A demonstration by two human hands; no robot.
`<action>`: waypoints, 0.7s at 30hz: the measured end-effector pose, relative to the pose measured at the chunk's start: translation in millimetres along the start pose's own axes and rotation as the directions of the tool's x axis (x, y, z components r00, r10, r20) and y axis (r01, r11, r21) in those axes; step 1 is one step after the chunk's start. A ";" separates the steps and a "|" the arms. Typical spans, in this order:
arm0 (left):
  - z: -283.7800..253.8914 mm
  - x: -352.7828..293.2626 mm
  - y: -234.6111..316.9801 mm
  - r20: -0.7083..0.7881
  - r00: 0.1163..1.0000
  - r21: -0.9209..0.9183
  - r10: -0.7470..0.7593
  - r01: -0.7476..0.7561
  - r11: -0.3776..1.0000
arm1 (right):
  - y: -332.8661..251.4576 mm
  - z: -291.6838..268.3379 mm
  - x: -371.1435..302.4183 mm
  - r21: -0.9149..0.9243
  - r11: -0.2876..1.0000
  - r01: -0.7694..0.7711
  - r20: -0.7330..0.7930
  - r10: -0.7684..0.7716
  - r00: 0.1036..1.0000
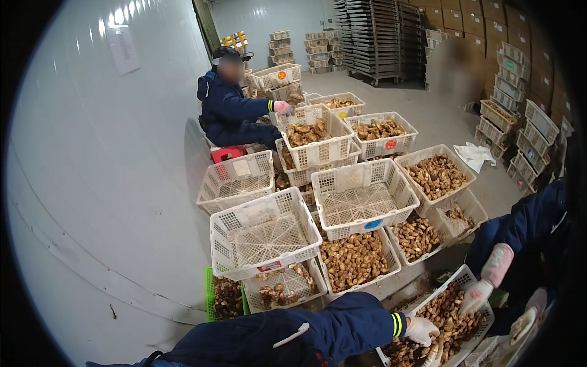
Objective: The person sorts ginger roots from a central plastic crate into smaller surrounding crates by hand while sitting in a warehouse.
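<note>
My left hand, in a pale glove below a dark blue sleeve with yellow stripes, reaches over the near left side of a white crate at lower right. Its fingers are bent down against brown, lumpy mushroom-like pieces; whatever they hold is hidden. Beside it, at the bottom edge, a pale ridged shape may be fingers of my right hand, largely cut off. A co-worker's gloved hand touches the pieces from the right, and that person's other gloved hand is near the crate's outer side.
Ahead, an empty white crate and another sit above filled crates. A green crate stands by the left wall. Another seated person works at the back left. Stacked crates, cartons and a tray rack line the far side.
</note>
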State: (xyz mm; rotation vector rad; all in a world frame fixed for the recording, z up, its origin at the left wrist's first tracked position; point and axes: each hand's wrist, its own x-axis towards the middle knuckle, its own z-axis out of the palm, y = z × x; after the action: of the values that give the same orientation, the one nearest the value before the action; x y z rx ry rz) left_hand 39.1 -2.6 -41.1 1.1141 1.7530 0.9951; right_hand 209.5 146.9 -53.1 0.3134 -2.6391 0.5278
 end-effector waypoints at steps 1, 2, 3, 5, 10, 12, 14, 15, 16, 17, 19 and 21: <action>-1.3 0.2 2.7 0.000 0.999 0.030 -0.042 0.042 0.999 | 0.7 0.6 1.6 0.009 1.000 0.007 -0.021 -0.007 1.000; 28.5 4.2 -62.9 -0.165 0.986 0.080 -0.027 0.041 0.996 | -14.2 18.6 5.0 0.227 0.970 -0.087 0.036 0.081 0.996; 27.0 10.8 -55.4 -0.149 0.989 0.081 -0.005 0.017 0.997 | -5.9 21.2 0.8 0.337 0.912 -0.233 0.053 0.229 0.972; 9.8 8.7 -11.1 -0.047 0.994 0.013 -0.096 0.097 0.995 | 15.4 22.9 -10.7 0.694 0.369 -0.618 0.279 0.653 0.704; 9.1 1.0 -13.8 -0.107 0.991 0.057 -0.081 0.087 0.995 | 13.8 26.6 -21.8 0.462 0.774 -0.433 0.199 0.386 0.901; 7.4 1.3 -5.6 -0.081 0.996 0.074 -0.043 0.049 0.996 | 5.8 18.2 -12.7 0.429 0.758 -0.491 0.227 0.436 0.871; 1.0 -1.7 7.1 -0.002 0.999 -0.011 -0.047 0.047 0.999 | 2.6 13.0 -8.7 0.412 0.737 -0.536 0.246 0.477 0.844; 4.0 0.7 0.6 -0.008 0.999 -0.014 -0.053 0.053 0.999 | -0.8 12.4 -6.1 0.411 0.728 -0.549 0.262 0.482 0.836; 8.0 3.5 -5.3 -0.023 1.000 -0.063 0.018 -0.020 0.998 | -4.4 12.0 -3.7 0.411 0.719 -0.561 0.278 0.487 0.828; 11.9 6.5 -9.5 -0.035 0.995 -0.110 0.093 -0.097 0.989 | -6.6 11.2 -0.8 0.408 0.708 -0.577 0.291 0.498 0.817; 17.9 9.6 -20.5 -0.062 0.986 -0.175 0.154 -0.162 0.971 | -11.8 10.6 2.9 0.407 0.686 -0.602 0.321 0.510 0.798; 21.9 11.8 -30.1 -0.049 0.973 -0.297 0.226 -0.231 0.927 | -18.0 10.5 6.3 0.407 0.666 -0.625 0.351 0.518 0.780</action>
State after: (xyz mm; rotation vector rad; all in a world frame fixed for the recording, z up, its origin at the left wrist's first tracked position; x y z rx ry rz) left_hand 47.0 3.6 -78.8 1.1295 1.4407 1.3653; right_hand 205.5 125.6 -53.4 -0.3813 -2.7239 1.4892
